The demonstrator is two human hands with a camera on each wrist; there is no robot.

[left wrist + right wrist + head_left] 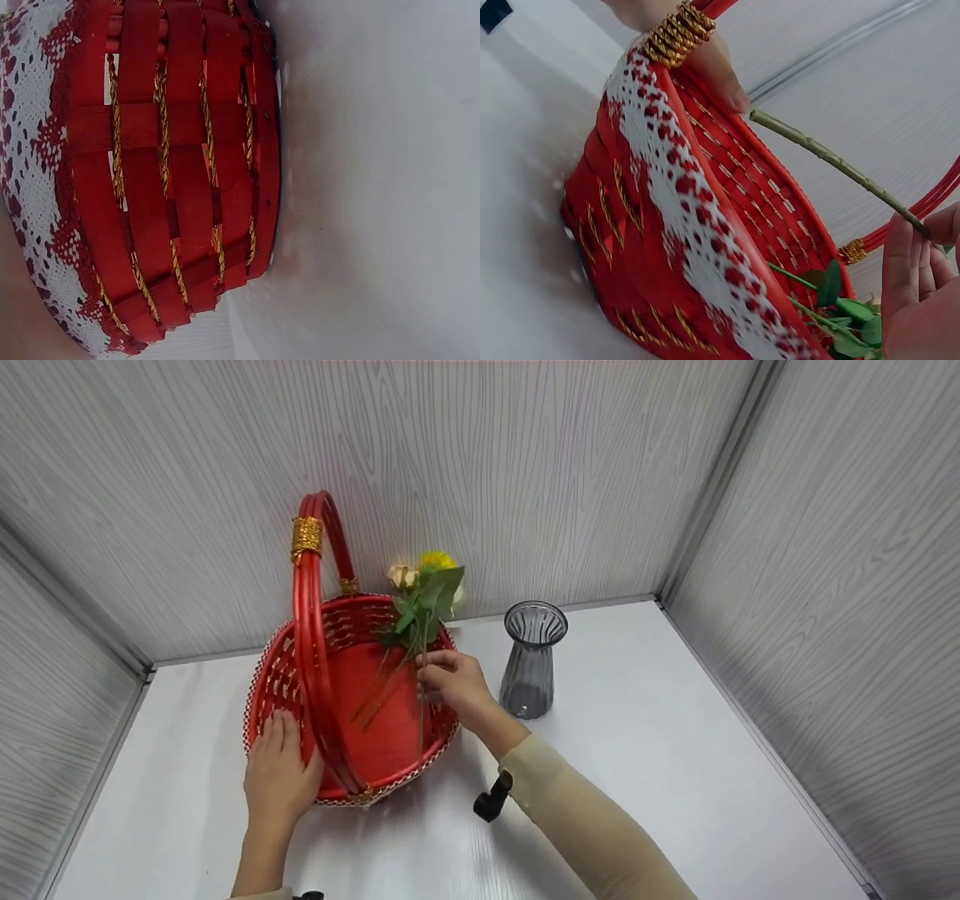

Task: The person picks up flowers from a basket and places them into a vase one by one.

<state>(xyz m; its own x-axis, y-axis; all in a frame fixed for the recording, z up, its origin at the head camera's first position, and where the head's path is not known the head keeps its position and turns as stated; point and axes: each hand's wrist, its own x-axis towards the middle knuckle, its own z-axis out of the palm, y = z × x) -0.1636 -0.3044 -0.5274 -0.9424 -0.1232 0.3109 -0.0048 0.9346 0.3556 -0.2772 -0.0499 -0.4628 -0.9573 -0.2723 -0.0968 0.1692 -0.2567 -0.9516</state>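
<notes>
My right hand point(461, 686) pinches a green flower stem point(832, 157) between thumb and fingertips, above the right side of a red woven basket point(386, 754). The stem's cut end points toward me. At the basket's far right side, a yellow flower point(436, 560), a peach rose point(403, 577) and a partly hidden white flower point(458, 594) cluster behind a large leaf; I cannot tell which bloom the pinched stem carries. Other stems slant down inside the basket. My left hand point(279, 769) rests over the near-left rim with fingers extended, beside the tall handle point(307, 607).
A grey ribbed glass vase point(529, 679) stands upright right of the basket, close to my right hand. White-and-red lace trim point(682, 202) runs round the basket's rim. Grey wood-grain panels point(525, 472) enclose the white table point(637, 780) at the back and sides.
</notes>
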